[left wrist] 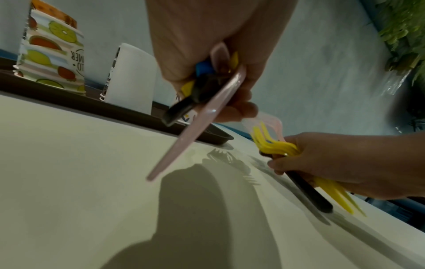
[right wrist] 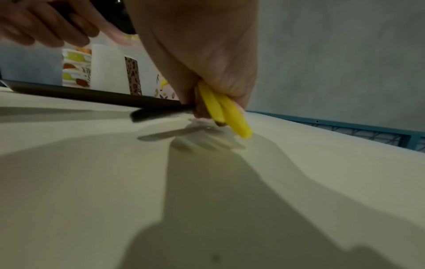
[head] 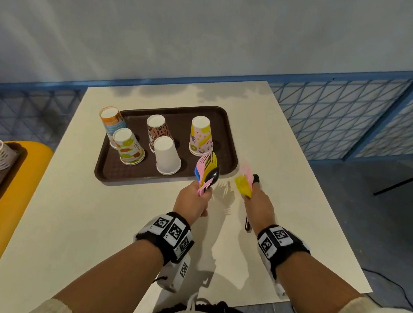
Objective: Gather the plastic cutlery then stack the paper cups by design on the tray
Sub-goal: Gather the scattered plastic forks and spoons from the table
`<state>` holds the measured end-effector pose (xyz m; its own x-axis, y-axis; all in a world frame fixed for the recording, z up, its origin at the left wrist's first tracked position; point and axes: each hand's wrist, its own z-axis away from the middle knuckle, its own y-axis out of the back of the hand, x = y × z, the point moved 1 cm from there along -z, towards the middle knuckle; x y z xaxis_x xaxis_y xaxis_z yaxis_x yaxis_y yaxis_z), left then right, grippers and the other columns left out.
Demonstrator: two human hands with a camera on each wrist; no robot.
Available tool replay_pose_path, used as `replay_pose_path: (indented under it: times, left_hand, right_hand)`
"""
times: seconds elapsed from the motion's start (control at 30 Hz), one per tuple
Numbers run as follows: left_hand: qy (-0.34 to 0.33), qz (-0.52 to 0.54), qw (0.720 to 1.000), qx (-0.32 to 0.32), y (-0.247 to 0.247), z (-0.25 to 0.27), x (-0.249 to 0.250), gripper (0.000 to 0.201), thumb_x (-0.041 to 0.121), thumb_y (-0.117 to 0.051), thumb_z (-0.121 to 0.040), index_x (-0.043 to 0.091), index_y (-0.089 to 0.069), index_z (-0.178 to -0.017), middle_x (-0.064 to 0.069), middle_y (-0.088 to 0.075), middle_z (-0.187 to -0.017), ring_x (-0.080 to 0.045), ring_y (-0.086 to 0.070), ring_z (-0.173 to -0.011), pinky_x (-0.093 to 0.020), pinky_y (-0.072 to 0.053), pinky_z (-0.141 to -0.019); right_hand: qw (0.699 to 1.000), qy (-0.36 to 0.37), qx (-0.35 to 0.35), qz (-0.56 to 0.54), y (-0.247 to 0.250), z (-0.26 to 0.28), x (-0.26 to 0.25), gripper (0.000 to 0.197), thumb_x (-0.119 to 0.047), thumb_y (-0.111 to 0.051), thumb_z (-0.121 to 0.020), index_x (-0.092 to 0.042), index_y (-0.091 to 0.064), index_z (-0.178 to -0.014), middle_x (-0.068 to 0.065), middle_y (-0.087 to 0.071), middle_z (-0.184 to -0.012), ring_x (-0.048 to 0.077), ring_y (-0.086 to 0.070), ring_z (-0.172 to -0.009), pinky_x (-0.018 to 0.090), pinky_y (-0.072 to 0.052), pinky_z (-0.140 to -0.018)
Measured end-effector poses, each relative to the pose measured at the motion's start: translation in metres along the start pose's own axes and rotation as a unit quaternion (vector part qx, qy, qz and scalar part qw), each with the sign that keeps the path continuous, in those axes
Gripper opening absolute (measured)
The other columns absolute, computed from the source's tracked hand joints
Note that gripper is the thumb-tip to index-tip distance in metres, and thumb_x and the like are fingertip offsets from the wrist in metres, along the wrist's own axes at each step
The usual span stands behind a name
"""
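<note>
The head camera looks steeply down and forward from above the person, taking in the whole white table (head: 283,214), with the brown tray (head: 229,143) at about 11 o'clock and the wall beyond at 12. The left wrist camera sits low, close under the left hand (left wrist: 207,45), facing across the tabletop toward 1 o'clock. The right wrist camera sits equally low and near under the right hand (right wrist: 202,45), facing toward 11 o'clock. All three views share the tray's near rim, its cups and both hands.
</note>
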<state>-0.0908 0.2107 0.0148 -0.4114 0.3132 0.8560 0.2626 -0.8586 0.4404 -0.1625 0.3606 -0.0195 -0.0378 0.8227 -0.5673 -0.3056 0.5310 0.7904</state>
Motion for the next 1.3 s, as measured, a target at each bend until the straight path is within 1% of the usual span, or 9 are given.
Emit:
replay_pose_path:
  times: [0.13,0.4,0.53,0.7,0.87,1.0,1.13,1.23,1.3]
  left_hand:
    - [-0.006,0.030,0.999,0.040,0.009,0.010,0.000,0.021,0.022,-0.047,-0.089,0.016,-0.045,-0.069,-0.012,-0.056,-0.058,-0.027,-0.055,-0.048,-0.034,-0.051,-0.062]
    - [-0.023,0.121,0.959,0.255,0.090,0.052,-0.022,0.026,0.023,-0.050,-0.092,0.022,-0.044,-0.066,-0.005,-0.050,-0.053,-0.013,-0.046,-0.041,-0.023,-0.042,-0.050]
    - [-0.020,0.177,0.884,0.432,0.167,0.090,-0.050,0.009,0.020,-0.053,-0.091,0.012,-0.057,-0.091,-0.004,-0.055,-0.071,-0.016,-0.048,-0.064,-0.024,-0.037,-0.062]
    - [0.023,0.206,0.769,0.605,0.273,0.160,-0.111,0.037,0.018,-0.058,-0.089,0.022,-0.036,-0.059,0.002,-0.038,-0.056,-0.018,-0.036,-0.057,-0.030,-0.031,-0.062]
    - [0.053,0.260,0.637,0.724,0.358,0.247,-0.183,0.025,0.020,-0.056,-0.089,0.028,-0.044,-0.069,0.011,-0.048,-0.068,-0.011,-0.046,-0.066,-0.022,-0.039,-0.064]
    - [0.108,0.291,0.545,0.779,0.410,0.310,-0.269,0.019,0.020,-0.055,-0.090,0.026,-0.048,-0.074,0.006,-0.049,-0.067,-0.017,-0.046,-0.068,-0.027,-0.037,-0.070]
    - [0.236,0.326,0.564,0.721,0.429,0.343,-0.377,0.026,0.039,-0.058,-0.082,0.017,-0.052,-0.071,-0.013,-0.053,-0.065,-0.032,-0.050,-0.068,-0.039,-0.042,-0.068]
    - [0.319,0.364,0.613,0.624,0.428,0.350,-0.446,0.031,0.039,-0.061,-0.079,0.019,-0.046,-0.062,-0.010,-0.050,-0.058,-0.032,-0.052,-0.059,-0.033,-0.039,-0.062]
    - [0.360,0.339,0.663,0.562,0.420,0.350,-0.482,0.020,0.031,-0.061,-0.084,0.020,-0.049,-0.072,-0.014,-0.054,-0.063,-0.023,-0.058,-0.053,-0.026,-0.040,-0.057]
  right_hand:
    - [0.993,0.072,0.021,-0.088,0.006,0.017,-0.035,0.024,-0.011,-0.045,-0.093,-0.004,-0.036,-0.113,0.024,-0.062,-0.102,0.041,-0.061,-0.091,0.033,-0.036,-0.065]
    - [0.947,0.227,-0.059,-0.218,-0.033,0.055,-0.154,0.052,-0.009,-0.049,-0.091,-0.008,-0.026,-0.138,0.016,-0.058,-0.126,0.032,-0.058,-0.109,0.031,-0.043,-0.083]
    - [0.909,0.321,-0.134,-0.229,-0.075,0.093,-0.218,0.032,-0.007,-0.045,-0.093,-0.009,-0.040,-0.125,0.006,-0.060,-0.095,0.018,-0.057,-0.079,0.028,-0.040,-0.071]
    - [0.845,0.388,-0.262,-0.259,-0.144,0.161,-0.296,0.024,-0.004,-0.037,-0.094,-0.026,-0.043,-0.101,-0.004,-0.051,-0.072,0.009,-0.047,-0.056,0.021,-0.040,-0.060]
    - [0.770,0.466,-0.367,-0.235,-0.223,0.253,-0.368,0.027,-0.009,-0.043,-0.095,-0.021,-0.038,-0.119,-0.003,-0.042,-0.062,0.006,-0.036,-0.052,0.020,-0.031,-0.051]
    - [0.714,0.521,-0.438,-0.165,-0.301,0.330,-0.415,0.042,-0.022,-0.042,-0.090,-0.019,-0.034,-0.131,-0.005,-0.046,-0.073,0.007,-0.041,-0.067,0.028,-0.037,-0.068]
    - [0.689,0.505,-0.513,-0.086,-0.390,0.382,-0.438,0.033,-0.009,-0.041,-0.094,-0.019,-0.036,-0.125,-0.015,-0.044,-0.071,-0.005,-0.044,-0.056,0.018,-0.035,-0.064]
    - [0.709,0.451,-0.540,-0.044,-0.457,0.399,-0.437,0.049,-0.026,-0.043,-0.085,-0.017,-0.033,-0.132,-0.011,-0.047,-0.084,-0.005,-0.039,-0.063,0.023,-0.035,-0.067]
    - [0.724,0.423,-0.544,-0.011,-0.500,0.400,-0.432,0.047,-0.036,-0.045,-0.076,-0.020,-0.041,-0.119,-0.014,-0.043,-0.082,-0.004,-0.038,-0.066,0.023,-0.034,-0.066]
